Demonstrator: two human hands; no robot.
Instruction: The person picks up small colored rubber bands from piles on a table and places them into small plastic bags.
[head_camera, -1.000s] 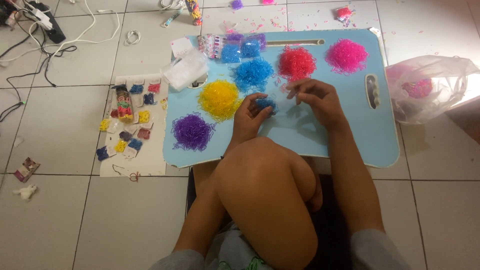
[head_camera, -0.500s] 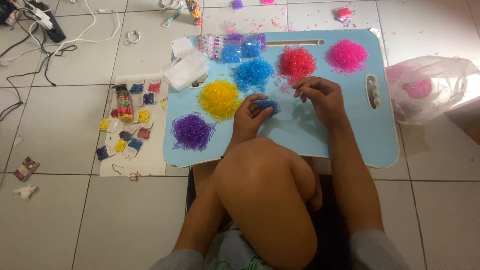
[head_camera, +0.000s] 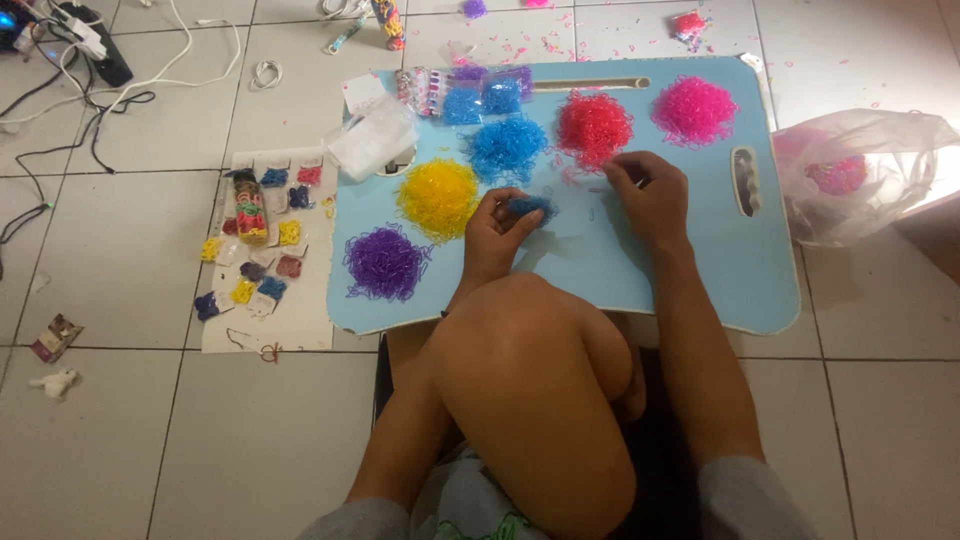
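Left hand (head_camera: 497, 232) curled around a small clump of blue bands (head_camera: 530, 207), fingers closed on it, thumb pressing from below; clump lifted just above the light blue tray (head_camera: 640, 270). Right hand (head_camera: 652, 195) well to the right of that grip, fingertips (head_camera: 618, 172) bent down and touching the tray at the lower edge of the red pile (head_camera: 594, 127); whether anything pinched between them, cannot tell.

Just left of the held clump, a yellow pile (head_camera: 438, 196). Directly beyond it, a larger blue pile (head_camera: 506, 147). Down and to the left, a purple pile (head_camera: 383, 262). Far beyond the right hand, a pink pile (head_camera: 693, 109). Behind the blue pile, small clear packets (head_camera: 470, 95) of bands along the tray's far edge, with a crumpled clear bag (head_camera: 372, 137) at the tray's left corner.

Off the tray to the left, a white sheet (head_camera: 265, 260) on the tiled floor, covered with small sorted bundles. Off to the right, a clear plastic bag (head_camera: 860, 175) with pink bands inside. Bent knee (head_camera: 530, 380) directly beneath both hands.
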